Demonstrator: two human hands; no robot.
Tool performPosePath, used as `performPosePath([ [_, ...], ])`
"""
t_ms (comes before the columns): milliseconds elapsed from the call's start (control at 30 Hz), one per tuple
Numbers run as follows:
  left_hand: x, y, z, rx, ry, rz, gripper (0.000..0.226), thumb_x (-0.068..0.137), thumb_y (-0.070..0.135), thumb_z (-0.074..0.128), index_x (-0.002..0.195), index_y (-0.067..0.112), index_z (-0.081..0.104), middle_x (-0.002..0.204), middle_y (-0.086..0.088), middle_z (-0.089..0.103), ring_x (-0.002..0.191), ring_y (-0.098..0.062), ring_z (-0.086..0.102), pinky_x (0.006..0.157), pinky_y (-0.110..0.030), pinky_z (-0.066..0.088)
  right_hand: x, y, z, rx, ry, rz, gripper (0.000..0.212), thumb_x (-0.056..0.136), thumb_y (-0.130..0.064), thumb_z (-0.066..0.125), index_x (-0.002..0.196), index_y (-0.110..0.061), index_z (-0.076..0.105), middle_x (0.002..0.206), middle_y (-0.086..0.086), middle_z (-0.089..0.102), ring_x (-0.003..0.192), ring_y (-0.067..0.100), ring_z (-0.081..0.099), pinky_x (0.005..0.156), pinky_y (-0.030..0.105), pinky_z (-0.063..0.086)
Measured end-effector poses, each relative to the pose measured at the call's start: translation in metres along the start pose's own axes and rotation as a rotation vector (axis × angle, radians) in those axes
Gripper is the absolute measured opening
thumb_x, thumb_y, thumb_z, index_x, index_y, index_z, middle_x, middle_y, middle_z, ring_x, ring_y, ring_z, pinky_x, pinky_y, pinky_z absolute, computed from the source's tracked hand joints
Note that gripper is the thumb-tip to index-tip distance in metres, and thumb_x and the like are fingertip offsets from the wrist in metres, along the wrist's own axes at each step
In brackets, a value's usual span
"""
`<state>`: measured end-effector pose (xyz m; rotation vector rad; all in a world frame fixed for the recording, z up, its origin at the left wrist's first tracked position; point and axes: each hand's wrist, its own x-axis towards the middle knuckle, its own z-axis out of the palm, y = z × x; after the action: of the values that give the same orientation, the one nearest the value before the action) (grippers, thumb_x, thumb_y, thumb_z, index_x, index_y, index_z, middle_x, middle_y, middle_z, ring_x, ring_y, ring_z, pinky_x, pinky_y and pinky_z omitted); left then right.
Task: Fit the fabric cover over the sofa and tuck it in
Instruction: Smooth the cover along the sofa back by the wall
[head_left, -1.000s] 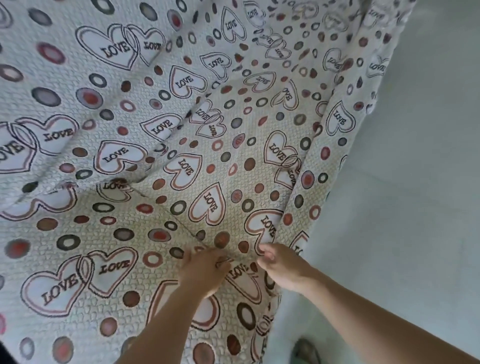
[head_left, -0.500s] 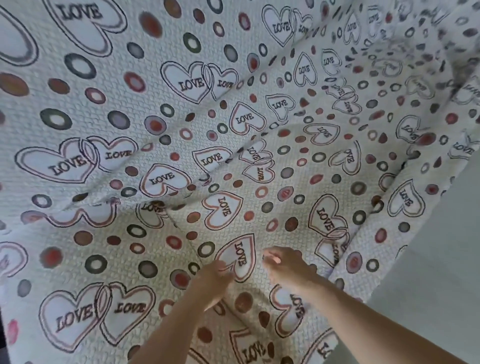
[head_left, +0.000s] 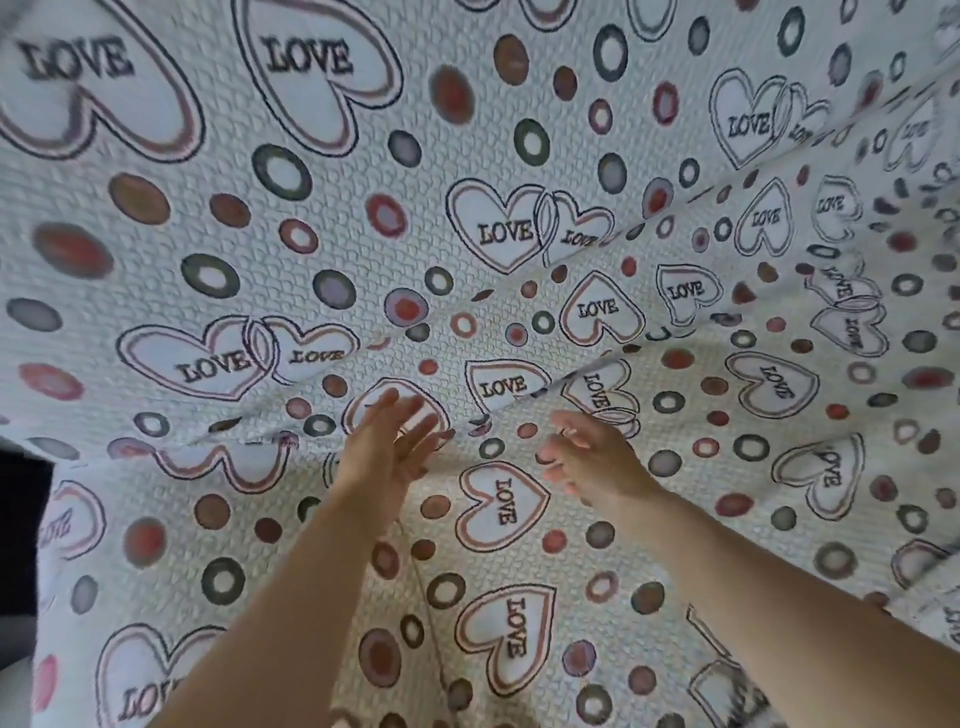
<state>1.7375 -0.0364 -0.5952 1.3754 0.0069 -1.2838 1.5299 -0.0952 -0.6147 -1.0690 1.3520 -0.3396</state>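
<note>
Cloth everywhere: the cover (head_left: 519, 156), white and quilted with hearts and rings, fills almost the whole view, with only a dark gap (head_left: 21, 519) showing at its left edge. The sofa itself is hidden underneath. A long crease (head_left: 524, 397) runs across the middle, and it looks like the line where seat meets back.

Both hands are in at that crease. The left hand (head_left: 387, 452) has its fingers straight and spread, grasping nothing. It's a bit blurred, so I can't tell whether the tips are touching the cloth. Just beside it, the right hand (head_left: 587, 457) has its fingers loosely curled and is empty too.

As for how it handles, this cover looks soft and limp, fairly light, with enough quilted body to bunch up. It won't slip through the fingers, and it isn't fragile. I wouldn't pinch it here. Flat fingers should press down on the slack along the crease and push it into the gap, working outward toward the sofa's ends. A thin seam (head_left: 426, 597) on the seat side makes a handy check for straightness.
</note>
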Motion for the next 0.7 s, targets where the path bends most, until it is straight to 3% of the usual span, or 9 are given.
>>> performPosePath([
  [67, 0.016, 0.02, 0.008, -0.161, 0.056, 0.053, 0.049, 0.097, 0.006, 0.052, 0.143, 0.014, 0.038, 0.126, -0.007, 0.059, 0.116, -0.029, 0.058, 0.095, -0.037, 0.05, 0.018, -0.033, -0.003, 0.076, -0.004, -0.013, 0.039, 0.094, -0.013, 0.058, 0.131, -0.016, 0.052, 0.109, 0.011, 0.062, 0.072, 0.016, 0.062, 0.051, 0.02, 0.042],
  [133, 0.032, 0.037, 0.016, -0.257, 0.097, 0.088, 0.048, 0.098, 0.005, 0.049, 0.144, 0.012, 0.037, 0.117, -0.006, 0.06, 0.115, -0.025, 0.057, 0.094, -0.036, 0.05, 0.036, -0.066, -0.006, 0.163, -0.002, -0.024, 0.042, 0.093, -0.011, 0.058, 0.134, -0.014, 0.049, 0.106, 0.01, 0.063, 0.077, 0.018, 0.063, 0.057, 0.025, 0.045],
  [267, 0.055, 0.061, 0.023, -0.329, 0.124, 0.114, 0.022, 0.098, 0.004, 0.047, 0.119, 0.007, 0.051, 0.094, -0.006, 0.063, 0.093, -0.021, 0.063, 0.07, -0.032, 0.057, 0.07, -0.125, -0.01, 0.343, -0.002, 0.019, 0.041, 0.096, 0.0, 0.046, 0.137, -0.005, 0.042, 0.116, 0.024, 0.061, 0.096, 0.031, 0.062, 0.074, 0.035, 0.049],
  [333, 0.066, 0.068, 0.026, -0.379, 0.151, 0.103, 0.011, 0.098, 0.002, 0.045, 0.106, 0.001, 0.054, 0.094, -0.012, 0.063, 0.09, -0.025, 0.065, 0.067, -0.034, 0.06, 0.088, -0.142, -0.016, 0.431, -0.001, 0.052, 0.028, 0.097, 0.0, 0.041, 0.123, -0.004, 0.049, 0.107, 0.023, 0.06, 0.092, 0.031, 0.062, 0.07, 0.033, 0.049],
  [400, 0.074, 0.073, 0.028, -0.457, 0.195, 0.093, 0.015, 0.1, 0.003, 0.042, 0.093, -0.001, 0.054, 0.097, -0.018, 0.063, 0.091, -0.03, 0.066, 0.069, -0.039, 0.061, 0.109, -0.154, -0.025, 0.487, -0.02, 0.073, 0.017, 0.098, -0.005, 0.04, 0.096, -0.011, 0.055, 0.093, 0.011, 0.058, 0.081, 0.023, 0.058, 0.069, 0.034, 0.052],
  [467, 0.083, 0.078, 0.031, -0.529, 0.248, 0.107, 0.022, 0.1, 0.004, 0.04, 0.084, 0.001, 0.054, 0.093, -0.018, 0.062, 0.087, -0.032, 0.065, 0.072, -0.046, 0.06, 0.127, -0.165, -0.031, 0.564, -0.055, 0.082, 0.02, 0.1, -0.011, 0.039, 0.088, -0.013, 0.055, 0.091, 0.007, 0.06, 0.083, 0.019, 0.059, 0.083, 0.038, 0.051],
  [533, 0.083, 0.082, 0.043, -0.579, 0.274, 0.14, 0.026, 0.101, 0.005, 0.039, 0.079, 0.003, 0.052, 0.081, -0.015, 0.057, 0.075, -0.03, 0.062, 0.063, -0.049, 0.06, 0.139, -0.178, -0.037, 0.594, -0.1, 0.089, 0.023, 0.102, -0.014, 0.038, 0.091, -0.013, 0.058, 0.094, 0.005, 0.062, 0.09, 0.018, 0.06, 0.093, 0.038, 0.047],
  [633, 0.07, 0.096, 0.068, -0.58, 0.218, 0.235, 0.027, 0.102, 0.01, 0.038, 0.08, 0.004, 0.052, 0.073, -0.013, 0.053, 0.056, -0.027, 0.064, 0.071, -0.057, 0.056, 0.144, -0.202, -0.044, 0.636, -0.146, 0.058, 0.022, 0.103, -0.015, 0.038, 0.103, -0.007, 0.059, 0.095, 0.006, 0.064, 0.093, 0.019, 0.061, 0.083, 0.031, 0.051],
  [700, 0.064, 0.123, 0.08, -0.499, 0.137, 0.348, 0.024, 0.103, 0.021, 0.04, 0.09, 0.004, 0.052, 0.079, -0.014, 0.057, 0.067, -0.03, 0.07, 0.079, -0.057, 0.055, 0.147, -0.214, -0.052, 0.53, -0.162, 0.003, 0.026, 0.103, -0.019, 0.038, 0.097, -0.005, 0.059, 0.094, 0.009, 0.065, 0.089, 0.019, 0.063, 0.076, 0.029, 0.052],
])
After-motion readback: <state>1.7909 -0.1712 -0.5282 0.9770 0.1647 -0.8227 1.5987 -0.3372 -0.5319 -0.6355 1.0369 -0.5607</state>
